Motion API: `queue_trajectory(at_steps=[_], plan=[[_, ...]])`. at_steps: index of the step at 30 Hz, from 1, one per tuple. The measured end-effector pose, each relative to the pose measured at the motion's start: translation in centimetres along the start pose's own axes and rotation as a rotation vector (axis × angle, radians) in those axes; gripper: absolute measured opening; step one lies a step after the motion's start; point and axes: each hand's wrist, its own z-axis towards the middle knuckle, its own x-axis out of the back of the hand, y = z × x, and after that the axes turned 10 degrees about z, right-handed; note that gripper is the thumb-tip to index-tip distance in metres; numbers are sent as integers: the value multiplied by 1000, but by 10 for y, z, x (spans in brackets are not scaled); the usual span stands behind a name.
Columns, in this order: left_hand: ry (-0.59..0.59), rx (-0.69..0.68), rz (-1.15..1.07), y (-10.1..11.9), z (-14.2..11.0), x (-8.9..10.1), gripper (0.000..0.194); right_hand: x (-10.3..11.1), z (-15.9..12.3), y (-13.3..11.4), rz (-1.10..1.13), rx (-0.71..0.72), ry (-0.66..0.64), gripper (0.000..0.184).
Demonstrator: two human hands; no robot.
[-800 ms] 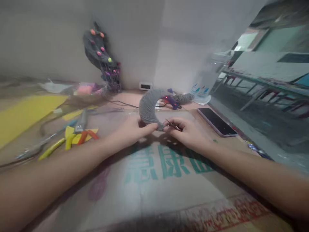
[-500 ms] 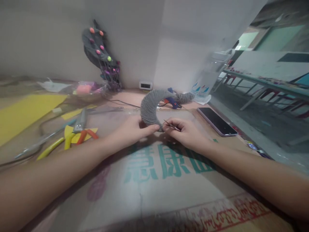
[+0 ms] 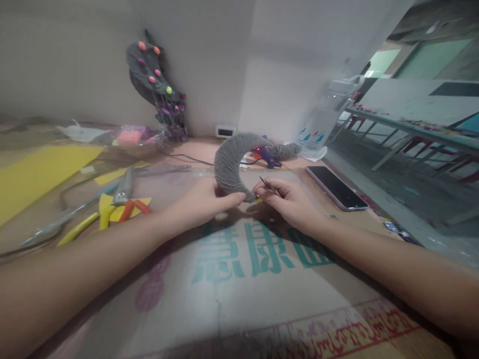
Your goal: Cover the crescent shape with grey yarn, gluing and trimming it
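A crescent wrapped in grey yarn [image 3: 229,162] stands curved above the table, its lower end pinched by my left hand [image 3: 209,200] between thumb and fingers. Close to that lower tip, my right hand [image 3: 286,199] is closed around a thin dark pointed tool [image 3: 268,185] whose tip sticks up past the fingers. Its exact kind is too small to make out. A small yellow bit shows under my right fingertips, beside the crescent's end. Behind the crescent lies a blue glue gun [image 3: 267,157] with a red light, partly hidden, next to a ball of grey yarn [image 3: 286,150].
Orange-and-yellow-handled pliers or cutters [image 3: 125,192] lie at left by yellow sheets [image 3: 41,174]. A phone [image 3: 337,188] and a clear water bottle [image 3: 320,117] stand right. A decorated grey crescent [image 3: 149,70] leans on the wall beside a small digital clock [image 3: 225,131]. Printed cardboard [image 3: 232,309] covers the table.
The crescent has shifted slightly left and up. My right fingers have drawn a little away from its tip, and the tool in them points more upward. A yellow bit now shows.
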Motion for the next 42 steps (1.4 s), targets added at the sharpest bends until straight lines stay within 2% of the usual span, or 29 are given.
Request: queue_trajectory(at_steps=[6,13,21,27,32,39,42], plan=[[22,36,12,0,1,0,28,0,2,2,-26,-60,31,16],[-14,37,22,-4,2,0,37,-2,-1,-1,-29,-51,17,19],[22,-97,-95,-1,3,0,28,-8,-5,-6,-44,-82,30,14],[-87,-7,-77,4,-1,-1,33,-7,-9,-4,-78,-5,-3,23],[-70,-111,-135,-2,1,1,30,-4,-8,-5,-156,37,-17,21],[-207,-116,-205,-6,2,5,36,21,-1,-7,-446,339,-64,21],[-186,-133,-224,-10,4,4,39,24,-3,-5,-519,400,-114,23]])
